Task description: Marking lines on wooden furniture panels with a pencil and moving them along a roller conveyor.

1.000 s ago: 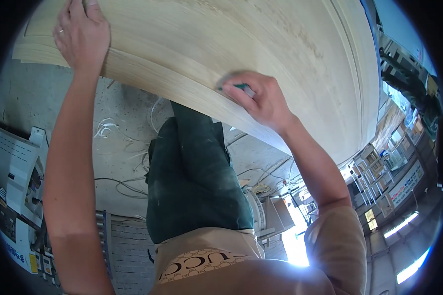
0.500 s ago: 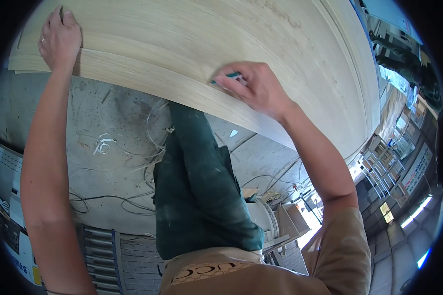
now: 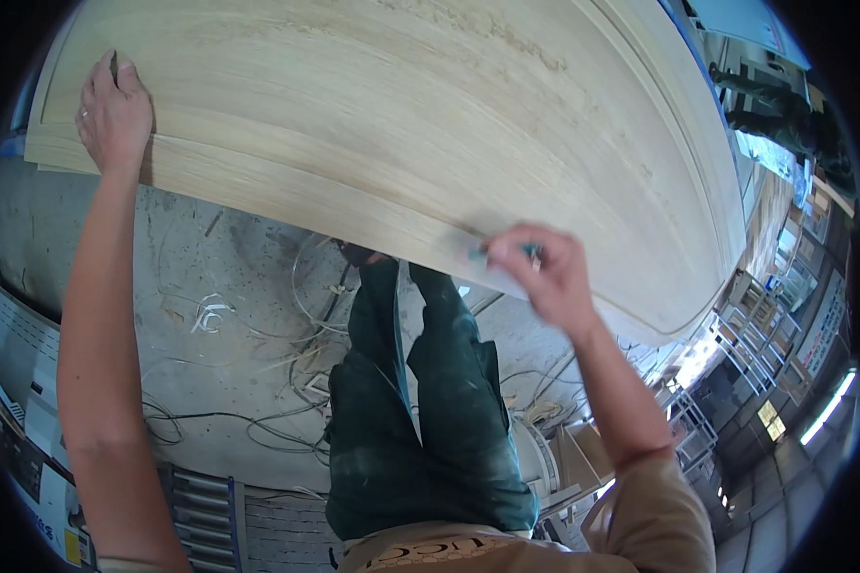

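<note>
A pale wooden door-like panel [image 3: 354, 124] with a raised moulding spreads across the upper part of the view. At its left end, my left hand [image 3: 117, 119] rests on the near edge strip, fingers closed around a thin dark piece [image 3: 115, 69] that shows between thumb and fingers. My right hand [image 3: 549, 272], smeared by motion, is over the near edge, right of the middle. It pinches a small teal stick-like thing [image 3: 530, 250], mostly hidden by the fingers, whose kind I cannot make out.
Cables [image 3: 248, 420] and a scrap of white strapping [image 3: 212, 313] lie on the grey floor below. A roller conveyor [image 3: 201, 516] is at the lower left. Another person's dark-clothed legs [image 3: 774, 110] show at the upper right. Metal racks [image 3: 750, 334] stand at the right.
My right hand has moved right along the panel's near edge with the teal thing. The left hand keeps its place on the panel. My view has shifted, and both legs now show apart.
</note>
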